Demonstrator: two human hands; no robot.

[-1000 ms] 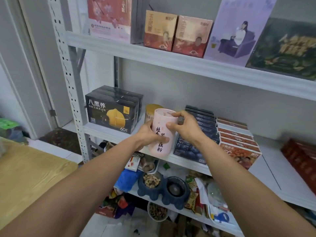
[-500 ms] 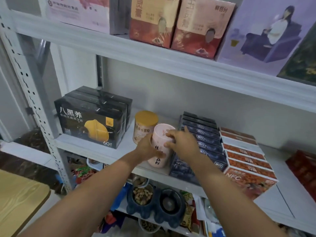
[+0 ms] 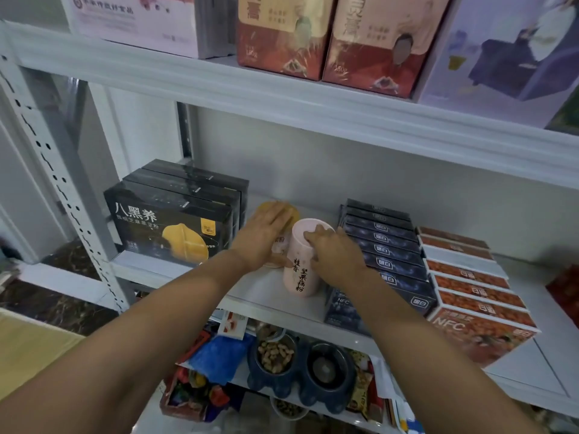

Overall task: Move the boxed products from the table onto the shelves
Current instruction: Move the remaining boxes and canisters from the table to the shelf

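On the white metal middle shelf [image 3: 269, 296], near the front edge, the pink cylindrical canister [image 3: 299, 267] w/ black brush lettering stands on its base. My R hand [image 3: 336, 256] grips it: fingers [image 3: 313, 238] curl over the rim and down the right side; thumb is out of sight. My L hand [image 3: 266, 234] lies flat and relaxed, fingers straight, on the round yellow-lidded canister [image 3: 296, 214] just behind and left of the pink one. The palm covers most of the lid and label. The L thumb sits low by the pink canister's left side; can't tell if it touches. Left of both canisters, three black boxes [image 3: 169, 220] w/ a yellow fruit graphic stand upright, one behind the other. Right of the pink canister runs a row of dark blue flat boxes [image 3: 387, 242], front to back, and my R wrist crosses over the nearest ones. Next to that is a row of orange-and-white boxes [image 3: 470, 288]. The white upper shelf [image 3: 282, 98] carries two red-and-cream boxes [image 3: 326, 39] side by side and a pale purple box [image 3: 501, 51] to their right. Below, on the lower shelf, a dark blue double bowl [image 3: 300, 386] has nuts in its left cup, w/ mixed packets around it. A yellow wooden table [image 3: 31, 349] corner shows bottom left, well apart from the canisters.
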